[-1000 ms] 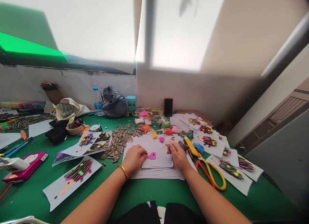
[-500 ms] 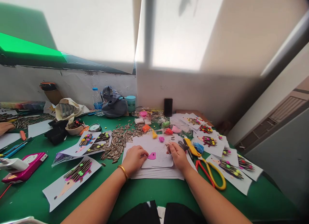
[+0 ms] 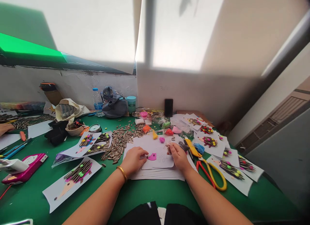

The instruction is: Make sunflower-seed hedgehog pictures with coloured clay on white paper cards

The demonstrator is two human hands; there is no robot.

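A flat pink clay piece (image 3: 152,157), shaped like a pointed animal head with a dark eye dot, lies on a white sheet (image 3: 158,173) on top of a stack. Beside its left tip is my left hand (image 3: 135,159), with a gold bangle at the wrist; thumb and index finger are slightly apart, and I see nothing between them. On the right, the fingers of my right hand (image 3: 178,155) are closed on a crinkled clear plastic wrapper. Dark clay (image 3: 184,145) shows behind that hand. A faint drawn outline (image 3: 162,155) lies between my hands.
Sunflower seeds (image 3: 118,142) are heaped at the back left. Coloured clay lumps (image 3: 169,131) sit behind the paper. Yellow-handled scissors (image 3: 218,176) and a yellow cutter (image 3: 192,148) lie at right, near finished hedgehog cards (image 3: 231,170). Another person's hand (image 3: 5,128) is at far left.
My left hand has drawn back slightly to the left from the pink piece's tip, and its fingers have parted a little. My right hand has stayed nearly still.
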